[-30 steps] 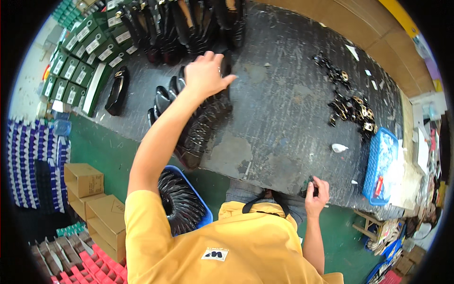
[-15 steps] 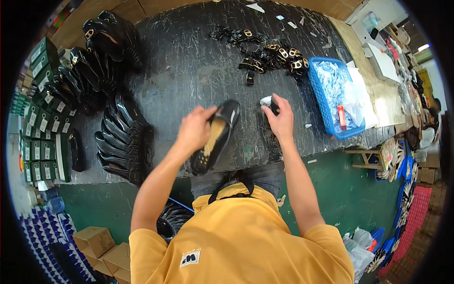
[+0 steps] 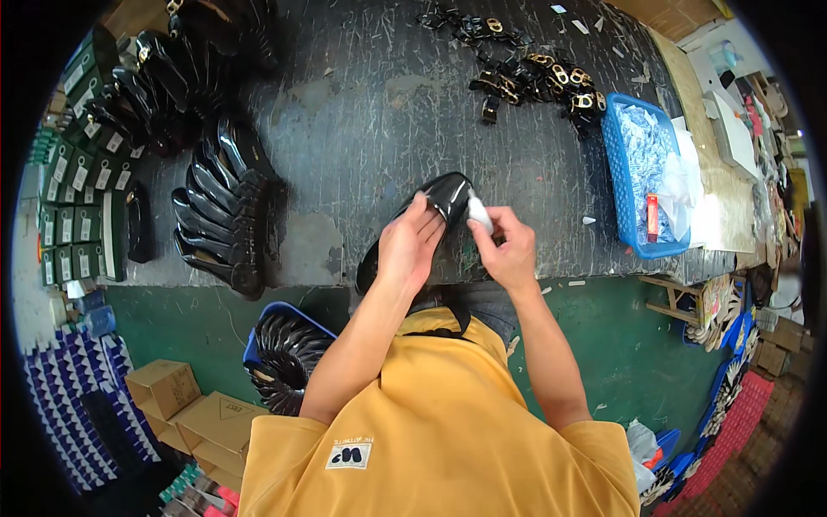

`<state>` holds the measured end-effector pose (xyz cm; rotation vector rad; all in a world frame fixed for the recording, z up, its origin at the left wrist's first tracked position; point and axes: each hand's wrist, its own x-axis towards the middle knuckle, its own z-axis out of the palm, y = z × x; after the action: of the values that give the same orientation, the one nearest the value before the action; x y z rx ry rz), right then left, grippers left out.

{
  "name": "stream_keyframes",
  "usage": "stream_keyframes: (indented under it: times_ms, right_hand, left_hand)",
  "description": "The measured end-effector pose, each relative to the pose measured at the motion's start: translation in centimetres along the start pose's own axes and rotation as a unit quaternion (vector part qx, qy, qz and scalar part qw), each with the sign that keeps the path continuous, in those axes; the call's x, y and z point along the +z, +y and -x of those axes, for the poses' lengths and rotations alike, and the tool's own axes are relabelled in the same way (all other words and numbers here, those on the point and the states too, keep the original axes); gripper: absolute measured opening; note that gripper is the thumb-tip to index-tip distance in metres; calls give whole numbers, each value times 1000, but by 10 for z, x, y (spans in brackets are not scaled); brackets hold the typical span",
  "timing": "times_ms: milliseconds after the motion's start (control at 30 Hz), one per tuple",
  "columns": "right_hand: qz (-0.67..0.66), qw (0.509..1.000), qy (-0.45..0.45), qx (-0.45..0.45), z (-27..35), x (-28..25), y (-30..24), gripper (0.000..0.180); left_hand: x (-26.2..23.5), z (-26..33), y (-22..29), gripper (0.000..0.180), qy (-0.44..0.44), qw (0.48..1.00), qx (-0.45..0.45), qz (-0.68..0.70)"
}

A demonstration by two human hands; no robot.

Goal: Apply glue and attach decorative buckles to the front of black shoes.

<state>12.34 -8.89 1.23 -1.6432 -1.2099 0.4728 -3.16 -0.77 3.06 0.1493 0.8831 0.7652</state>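
Observation:
A shiny black slip-on shoe (image 3: pixel 448 191) stands near the table's front edge with its toe pointing away from me. My left hand (image 3: pixel 411 246) holds it, the fingers lying over its upper and partly hiding the opening. Pinched in my right hand (image 3: pixel 510 250) is a small white squeeze bottle (image 3: pixel 480 214) with a narrow nozzle. The nozzle tip meets the right side of the shoe's toe, though whether anything comes out is too small to see.
Rows of black shoes (image 3: pixel 220 202) stand at the left beside stacked dark green boxes (image 3: pixel 73 220). Black straps with gold buckles (image 3: pixel 551 77) lie in a heap at the far right. A blue basket (image 3: pixel 622 172) holds crumpled wrapping and a red small box (image 3: pixel 652 217).
My right hand has brought the white bottle left to the shoe's toe. The shoe has shifted slightly right, and my left hand has turned to lie over its upper.

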Motion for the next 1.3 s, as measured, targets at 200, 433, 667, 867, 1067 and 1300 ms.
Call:
stream_keyframes:
  times_ms: [200,433,667,867,1067,1300]
  right_hand:
    - [93,995,-20,-39,1,9,-13,14]
    - [145,985,-54,-70,-4,4,-21,15]
    - [192,974,-94,-69,-14,-1,-34,16]
    - [225,966,-112,-60,-16,-2,-38,15]
    - [214,969,-122,-15,-8,-8,-43,13]
    - [177,981,-79,-8,9,-10,-30,13]
  left_hand:
    - [-3,-25,-15,29,23,999,28,23]
    - [-4,-23,-19,24,25,999,35,24]
    - [-5,-23,-17,23,19,999,30,39]
    - [-6,-24,-17,25,17,999,26,33]
    - [-5,-23,-14,26,19,999,20,33]
    - [-3,-23,-10,28,17,999,25,34]
